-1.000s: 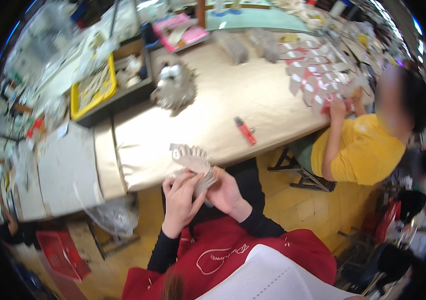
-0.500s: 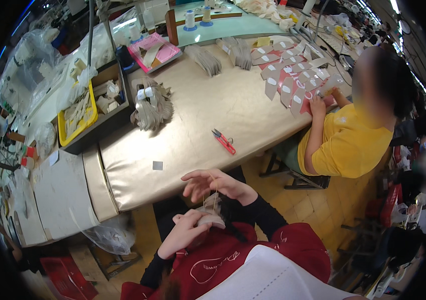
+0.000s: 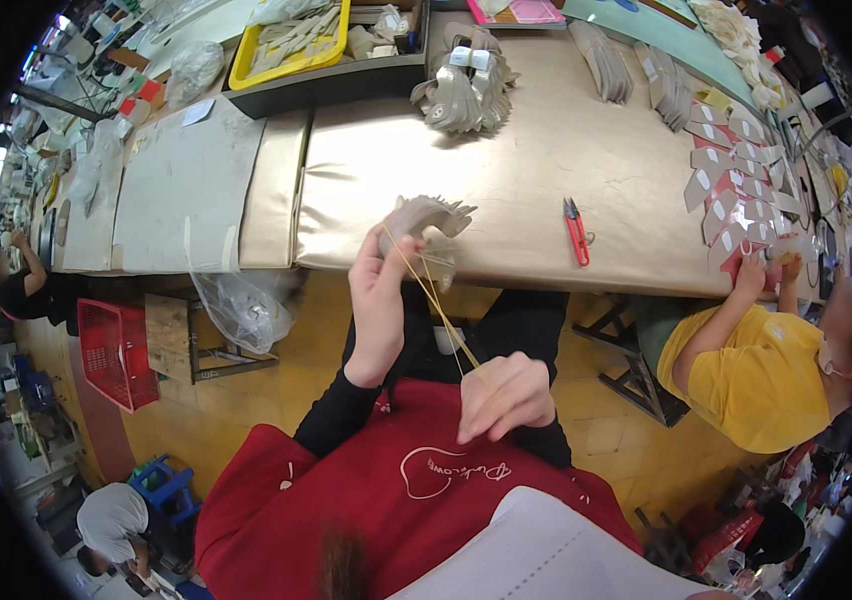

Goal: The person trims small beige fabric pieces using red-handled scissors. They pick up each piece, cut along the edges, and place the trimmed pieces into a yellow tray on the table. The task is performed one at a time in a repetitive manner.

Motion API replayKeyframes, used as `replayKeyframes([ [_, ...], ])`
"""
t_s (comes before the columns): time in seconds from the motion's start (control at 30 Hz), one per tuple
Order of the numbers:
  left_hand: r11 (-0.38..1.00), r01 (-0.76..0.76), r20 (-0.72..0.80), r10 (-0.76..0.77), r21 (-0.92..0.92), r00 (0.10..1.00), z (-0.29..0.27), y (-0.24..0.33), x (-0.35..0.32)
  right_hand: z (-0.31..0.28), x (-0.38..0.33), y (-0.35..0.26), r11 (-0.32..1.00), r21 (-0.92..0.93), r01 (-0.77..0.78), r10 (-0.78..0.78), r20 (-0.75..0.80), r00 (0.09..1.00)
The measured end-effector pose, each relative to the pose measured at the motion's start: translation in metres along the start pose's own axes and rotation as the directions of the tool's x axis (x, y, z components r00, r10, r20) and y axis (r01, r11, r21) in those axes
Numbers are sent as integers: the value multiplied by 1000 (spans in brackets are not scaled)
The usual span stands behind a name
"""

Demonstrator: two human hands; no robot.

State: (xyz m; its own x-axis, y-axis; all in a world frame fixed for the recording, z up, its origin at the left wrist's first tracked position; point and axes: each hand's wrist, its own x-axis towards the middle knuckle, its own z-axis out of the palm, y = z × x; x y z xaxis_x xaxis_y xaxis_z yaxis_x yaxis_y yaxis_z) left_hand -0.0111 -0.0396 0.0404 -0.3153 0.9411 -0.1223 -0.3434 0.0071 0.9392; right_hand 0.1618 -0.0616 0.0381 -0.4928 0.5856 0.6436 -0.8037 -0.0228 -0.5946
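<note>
My left hand [image 3: 379, 310] grips a bundle of curved grey-beige cut pieces [image 3: 424, 216], held up in front of the table's near edge. A yellowish rubber band [image 3: 433, 298] loops round the bundle and stretches down toward my body in thin strands. Its lower end runs to my right hand [image 3: 511, 398], closed in front of my red top, slightly blurred. Exactly how those fingers hook the band is hidden. On the table to the right lie red-handled thread snips [image 3: 577, 232], out of reach of both hands' present position.
A gold-covered table [image 3: 536, 180] stretches ahead. On it are a large tied bundle of similar pieces [image 3: 468, 85], a dark box with a yellow tray [image 3: 239, 75], and more stacks [image 3: 601, 62]. At right, a person in yellow [image 3: 746, 370] handles laid-out pieces. A plastic bag [image 3: 246, 310] hangs below the edge.
My left hand has lifted the bundle up toward the table edge. My right hand, earlier above it with fingers spread, has come down toward my body, closed, stretching the band. The view has shifted.
</note>
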Motion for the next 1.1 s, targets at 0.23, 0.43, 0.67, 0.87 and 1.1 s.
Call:
replayKeyframes([
  [0.23, 989, -143, -101, 146, 37, 984, -22, -3, 6, -11, -12, 57, 261, 667, 698, 410, -731, 545],
  [0.43, 835, -271, -10, 314, 480, 950, -43, -24, -7, 0, 1, 87, 629, 746, 218, 601, -645, 473],
  [0.67, 509, -512, 385, 340, 692, 858, -66, -7, -7, -3, 10, 84, 817, 566, -112, 520, -639, 566],
  [0.87, 649, -504, 600, 89, 570, 795, -73, 9, -8, -40, 15, 75, 706, 656, -268, 632, -411, 657],
  [1.1, 716, -411, 797, -343, 564, 496, -84, 11, -17, -59, 44, 51, 801, -59, -596, 524, -416, 744],
])
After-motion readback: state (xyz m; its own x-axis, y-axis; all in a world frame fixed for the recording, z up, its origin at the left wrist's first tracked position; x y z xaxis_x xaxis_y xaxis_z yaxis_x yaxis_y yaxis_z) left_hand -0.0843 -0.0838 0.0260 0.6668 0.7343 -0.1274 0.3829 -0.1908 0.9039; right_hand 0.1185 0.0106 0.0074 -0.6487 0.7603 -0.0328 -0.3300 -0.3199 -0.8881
